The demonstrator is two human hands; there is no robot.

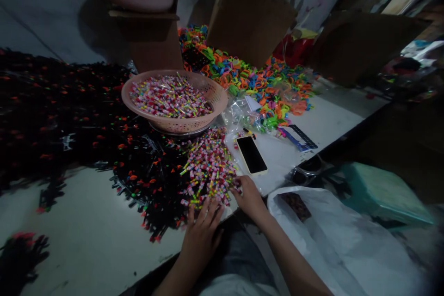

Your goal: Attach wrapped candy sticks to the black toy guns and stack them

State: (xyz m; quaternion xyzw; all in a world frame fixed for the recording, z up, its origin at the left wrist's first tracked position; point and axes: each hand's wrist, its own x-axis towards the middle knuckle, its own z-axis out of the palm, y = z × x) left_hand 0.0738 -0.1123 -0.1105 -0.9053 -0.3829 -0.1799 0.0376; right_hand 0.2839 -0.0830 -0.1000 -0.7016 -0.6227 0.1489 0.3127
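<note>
A loose pile of small, colourful printed tube-like pieces [211, 162] lies at the table's near edge. My left hand [204, 222] rests on the near side of this pile, its fingers spread and nothing gripped. At the pile's right edge is my right hand [248, 196], fingers curved, with a gap between thumb and forefinger; no held piece shows. Behind the pile stands a pink perforated basket [173, 124], filled with more of the same pieces. A phone with a pale case [252, 155] lies just beyond my right hand, its screen dark.
Black plastic parts with orange tips [86, 120] cover the table's left side. Bright plastic pieces [249, 78] are heaped behind, near cardboard boxes [249, 14]. A blue-and-white card [299, 138] lies right of the phone. A white sack [333, 236] and green stool [385, 189] stand at right.
</note>
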